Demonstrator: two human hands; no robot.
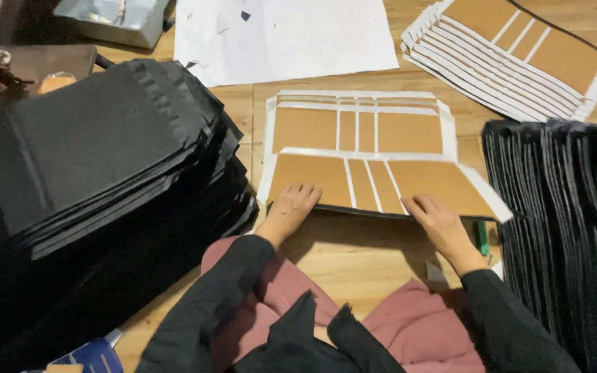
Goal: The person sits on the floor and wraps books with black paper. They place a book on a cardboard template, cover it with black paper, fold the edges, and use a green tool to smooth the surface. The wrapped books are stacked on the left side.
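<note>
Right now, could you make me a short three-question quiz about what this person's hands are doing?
1. True or false: both hands rest on the nearest brown card sheet.
2. What lies to the far side of the left hand: A) a tall stack of black sheets, B) a bowl, C) a laptop?
3. What small green thing lies beside the right hand?

Key:
1. True; both palms press flat on its near edge.
2. A.
3. A green marker-like object, partly hidden by the wrist; its exact kind is unclear.
</note>
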